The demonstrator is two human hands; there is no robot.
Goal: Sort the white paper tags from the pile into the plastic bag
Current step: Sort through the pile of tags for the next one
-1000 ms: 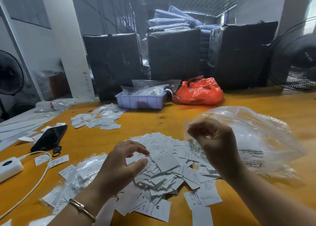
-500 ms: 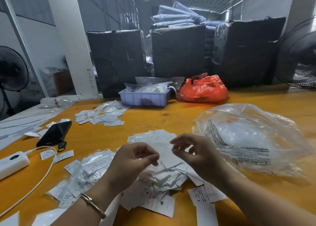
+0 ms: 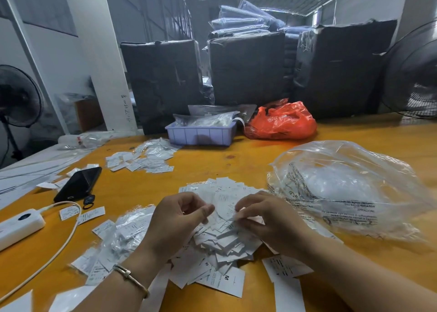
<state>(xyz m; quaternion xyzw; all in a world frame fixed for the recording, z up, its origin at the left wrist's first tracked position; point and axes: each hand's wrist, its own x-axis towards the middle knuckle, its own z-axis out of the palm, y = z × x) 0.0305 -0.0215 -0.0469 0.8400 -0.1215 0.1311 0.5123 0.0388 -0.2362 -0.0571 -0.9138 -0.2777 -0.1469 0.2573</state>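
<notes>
Tags lie in a loose white pile point(image 3: 220, 229) at the near centre of the orange bench point(image 3: 248, 160), directly under both hands; judged placement: within short reach so pieces can be lifted singly; the plastic bag point(image 3: 350, 188), clear and printed, rests just right of the pile and touches its right edge, its mouth not discernible from this view; that closeness suggests a short transfer to the right.

Left hand point(image 3: 172, 222) hovers over the pile's left side; fingers curled, thumb and forefinger drawn close together at the tip; whether a tag sits between them cannot be told.

Right hand point(image 3: 267, 219) sits over the pile's right side, nearest the bag; fingers narrow, thumb and forefinger pinching the corner of one white tag point(image 3: 233, 217) raised from the heap; remaining fingers bent loosely beneath.

Judgement: step in hand is separating a single tag; pile remains large, so the task is far from complete.

Other items noted: second, smaller scatter of tags point(image 3: 144, 160) at far left; black phone point(image 3: 79, 184) and white charger point(image 3: 19, 224) at left; lilac tray point(image 3: 201, 134) and red bag point(image 3: 281, 122) at the far edge.
</notes>
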